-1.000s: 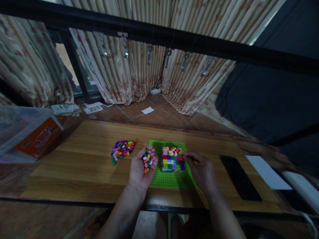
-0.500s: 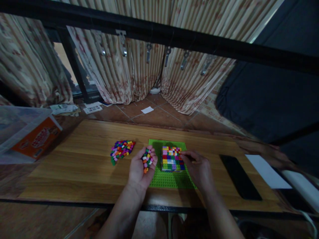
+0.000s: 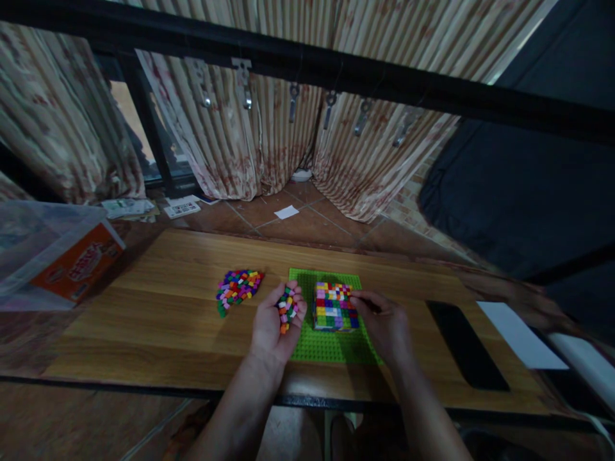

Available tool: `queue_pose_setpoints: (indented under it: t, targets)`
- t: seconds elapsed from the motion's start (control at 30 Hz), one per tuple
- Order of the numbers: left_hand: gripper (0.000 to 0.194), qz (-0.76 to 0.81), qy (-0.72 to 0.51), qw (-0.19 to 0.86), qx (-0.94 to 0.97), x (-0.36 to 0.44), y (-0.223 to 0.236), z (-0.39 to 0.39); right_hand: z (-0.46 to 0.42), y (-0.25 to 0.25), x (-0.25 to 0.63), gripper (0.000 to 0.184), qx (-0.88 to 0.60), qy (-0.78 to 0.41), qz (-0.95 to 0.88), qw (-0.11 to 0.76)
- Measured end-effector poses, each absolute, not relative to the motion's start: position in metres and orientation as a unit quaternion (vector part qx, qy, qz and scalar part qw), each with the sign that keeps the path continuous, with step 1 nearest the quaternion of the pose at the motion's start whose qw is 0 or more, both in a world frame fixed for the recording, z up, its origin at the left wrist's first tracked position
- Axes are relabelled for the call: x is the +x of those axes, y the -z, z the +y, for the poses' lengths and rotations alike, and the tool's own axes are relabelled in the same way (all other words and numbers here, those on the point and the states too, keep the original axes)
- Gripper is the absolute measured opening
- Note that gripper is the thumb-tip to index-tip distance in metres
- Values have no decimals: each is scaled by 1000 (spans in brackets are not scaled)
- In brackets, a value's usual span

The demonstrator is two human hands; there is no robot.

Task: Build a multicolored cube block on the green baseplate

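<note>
**Two-Handed Brick Placement: Grip State, Hazards and Containers**

Right grip: the thumb and forefinger of the right hand (image 3: 388, 325) are drawn close together at the right edge of the multicoloured block of small plastic studded bricks (image 3: 334, 314). Whether a brick is clamped between the fingertips cannot be told; the fingers hide the point of contact.

Left grip: the left hand (image 3: 268, 325) is palm up and cupped, fingers curled but not closed over a handful of loose multicoloured plastic bricks (image 3: 289, 307).

Location: the block stands on a bright green square studded baseplate (image 3: 317, 351), which lies on the wood-grain table (image 3: 168, 320).

Hazards:
- Spillage. Tilting the left palm may drop bricks; the orange ones near its heel appear most exposed.
- Misalignment. A brick pressed off its studs may seat crooked, since the fingers obscure the edge.
- Displacement. Sideways force from the right fingertips may loosen edge bricks or shift the baseplate.
- Scatter. A leftward sweep of the left forearm may disturb the loose multicoloured brick pile (image 3: 236, 288) on the table.

Containers: the cupped palm holds the handful. At far left is a translucent plastic bin (image 3: 57, 221) with an orange label (image 3: 79, 259); its contents are indistinct.
</note>
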State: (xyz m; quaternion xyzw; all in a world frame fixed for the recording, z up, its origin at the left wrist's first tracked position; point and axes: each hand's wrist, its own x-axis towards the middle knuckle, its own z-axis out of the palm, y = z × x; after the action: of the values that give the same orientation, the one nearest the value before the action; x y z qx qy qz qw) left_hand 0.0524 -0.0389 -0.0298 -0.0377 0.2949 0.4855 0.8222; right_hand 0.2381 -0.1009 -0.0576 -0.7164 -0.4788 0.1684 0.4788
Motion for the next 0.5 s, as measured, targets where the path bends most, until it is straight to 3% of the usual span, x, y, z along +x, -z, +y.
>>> queue_pose_setpoints:
  t: [0.33,0.5]
  targets:
    - [22,301,-482,822,-36,53,30,-39,-94,61,239,26,-697,-243,-395,548]
    - [22,300,-483,822,-38,53,29,-39,-91,60,241,35,-696,-281,-349,562]
